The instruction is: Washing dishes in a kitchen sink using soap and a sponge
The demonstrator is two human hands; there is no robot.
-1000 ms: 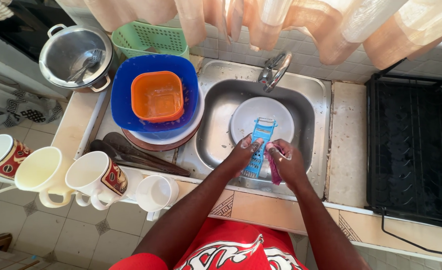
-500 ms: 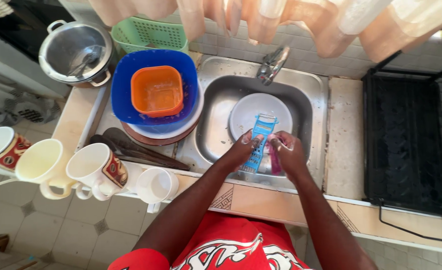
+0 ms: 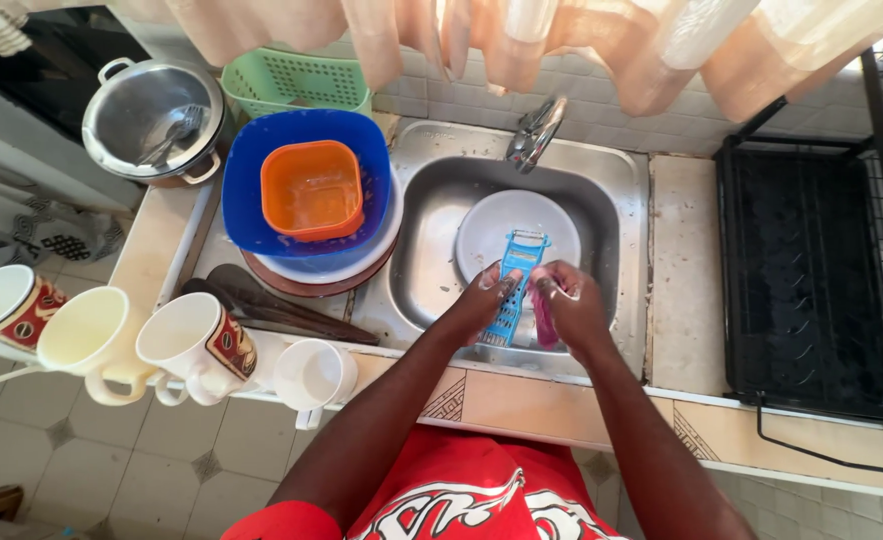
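Note:
Over the steel sink point(image 3: 431, 240), my left hand point(image 3: 481, 300) grips a blue plastic grater point(image 3: 514, 270) by its lower half, held upright. My right hand point(image 3: 571, 305) presses a pink scrubbing sponge point(image 3: 544, 318) against the grater's right side. A white plate point(image 3: 501, 220) lies in the sink bowl under both hands. The tap point(image 3: 533, 132) stands at the back of the sink.
Left of the sink an orange tub point(image 3: 311, 190) sits in a blue bowl point(image 3: 251, 170) on stacked plates, with dark wooden spoons point(image 3: 261, 305) in front. Several mugs point(image 3: 196, 340) line the counter edge. A lidded pot point(image 3: 151, 120), a green basket point(image 3: 296, 85), and a black drying rack point(image 3: 811, 270) at right.
The grater has been tilted a little and shifted; my right hand with the sponge has moved up along its side.

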